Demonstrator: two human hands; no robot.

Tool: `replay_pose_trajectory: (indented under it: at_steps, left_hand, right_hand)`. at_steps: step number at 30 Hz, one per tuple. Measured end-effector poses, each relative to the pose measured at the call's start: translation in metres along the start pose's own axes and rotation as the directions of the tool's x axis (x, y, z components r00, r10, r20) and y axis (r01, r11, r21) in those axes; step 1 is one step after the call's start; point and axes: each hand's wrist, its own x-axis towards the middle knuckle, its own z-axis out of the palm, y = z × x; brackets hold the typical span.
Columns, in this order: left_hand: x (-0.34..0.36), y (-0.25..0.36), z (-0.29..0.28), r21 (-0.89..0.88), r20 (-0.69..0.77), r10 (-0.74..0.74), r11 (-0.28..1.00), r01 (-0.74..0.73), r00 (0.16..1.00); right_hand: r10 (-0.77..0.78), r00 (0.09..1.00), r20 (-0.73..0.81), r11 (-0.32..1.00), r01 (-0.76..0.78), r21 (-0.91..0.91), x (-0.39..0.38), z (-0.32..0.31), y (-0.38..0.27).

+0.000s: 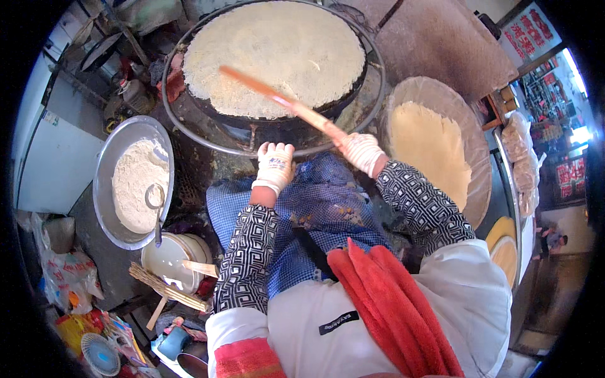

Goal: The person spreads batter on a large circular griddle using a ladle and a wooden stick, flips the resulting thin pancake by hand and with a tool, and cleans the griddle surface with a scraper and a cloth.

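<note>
We see a long wooden spatula (271,94) slanting over the near part of a broad, pale pancake (277,50), its far end up and to the left. Whether the blade touches the pancake, we cannot tell. The gloved right hand (363,153) is closed around the lower end of the spatula. The gloved left hand (275,165) has its fingers bent and close together at the near side of a metal ring (164,91); we cannot tell whether they grip it or only rest there.

The pancake covers most of a round, dark griddle (252,120), and the ring runs around that. To the right, we find more thin, yellowish flatbread (432,151) on a round tray (476,142). To the left stands a metal basin (101,183) of pale flour (133,189), with a ladle (158,217) lying in it, its handle over the rim. Just below the basin we see a bucket (167,258), and beside it a straw brush (157,285). Nearest us, a red towel (394,302) hangs over the person's white top (296,321), above a blue checked apron (242,208).
</note>
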Motion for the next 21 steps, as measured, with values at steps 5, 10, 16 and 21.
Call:
replay_pose_trajectory:
  at_steps: [5, 10, 16, 21]
  left_hand:
    - [-0.006, -0.027, -0.019, 0.155, 0.1, -0.204, 0.97, 0.187, 0.974]
    - [-0.006, -0.059, -0.033, 0.225, 0.153, -0.272, 0.946, 0.235, 0.95]
    - [-0.02, -0.151, -0.043, 0.401, 0.174, -0.262, 0.899, 0.175, 0.949]
    - [-0.021, -0.212, -0.057, 0.453, 0.114, -0.21, 0.881, 0.138, 0.971]
  right_hand:
    - [0.213, 0.974, 0.083, 0.959, -0.224, 0.172, 0.038, -0.025, 0.022]
    - [0.179, 0.983, -0.035, 0.981, -0.181, -0.075, 0.067, -0.05, 0.057]
    - [0.238, 0.943, -0.232, 0.929, -0.291, -0.229, 0.128, -0.071, 0.111]
    - [0.35, 0.882, -0.315, 0.898, -0.411, -0.154, 0.181, -0.081, 0.137]
